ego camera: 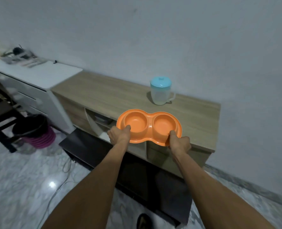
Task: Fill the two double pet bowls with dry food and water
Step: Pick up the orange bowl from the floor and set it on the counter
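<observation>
Head view: both hands' fingers are hidden under the bowl, so only the thumbs and backs of the hands show. Whether the bowl rests on the cabinet or hangs just above it cannot be told. The clutter on the far white drawer unit (38,75) is too blurred to name, and a dark shoe (143,221) is cut off by the bottom edge.

There is one orange double bowl (149,125) with two round hollows, one jug (160,91), two hands and two bare forearms.

The bowl is smooth, glossy plastic shaped like a peanut, with a wide flat rim. It sits at the front edge of the pale wood-grain cabinet (104,93). The left hand (119,134) grips the near left rim, thumb hooked over into the left hollow. The right hand (179,142) grips the near right rim, thumb pressed on top beside the right hollow.

The jug stands well behind the bowl near the wall. It is cloudy see-through plastic with a round light-blue lid and a handle on its right. What it holds is hard to make out. The floor (21,187) is shiny marbled tile.
</observation>
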Demonstrator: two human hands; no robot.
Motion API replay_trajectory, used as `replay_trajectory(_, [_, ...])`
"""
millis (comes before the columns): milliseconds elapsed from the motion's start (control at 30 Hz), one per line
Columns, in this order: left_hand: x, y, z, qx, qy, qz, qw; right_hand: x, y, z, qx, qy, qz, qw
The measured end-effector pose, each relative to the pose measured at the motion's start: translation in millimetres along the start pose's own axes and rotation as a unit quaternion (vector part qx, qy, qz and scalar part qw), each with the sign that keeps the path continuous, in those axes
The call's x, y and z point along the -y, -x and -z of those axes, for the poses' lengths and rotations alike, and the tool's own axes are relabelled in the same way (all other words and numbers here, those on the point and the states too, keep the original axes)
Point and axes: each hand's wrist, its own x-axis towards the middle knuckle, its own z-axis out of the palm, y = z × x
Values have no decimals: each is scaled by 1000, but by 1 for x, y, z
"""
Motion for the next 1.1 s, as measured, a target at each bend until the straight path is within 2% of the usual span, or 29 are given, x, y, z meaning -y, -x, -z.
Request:
replay_trajectory(233, [-45,-141,13,-27,-1,-7,1000,48,-34,-138,25,23,1,999])
replay_trajectory(500, [-87,-270,-4,5,-33,-19,999,95,-82,-252,2,34,-10,999])
replay_trajectory(767, [-107,-363,-46,70,-61,-38,995,104,-130,-328,-72,34,-41,996])
replay_trajectory(867, [-110,-387,-60,116,-63,-29,991,108,-137,-346,-109,36,-63,991])
replay_trajectory(1100, [-107,-420,-77,178,-162,-20,970,94,-141,-369,-185,45,-98,977])
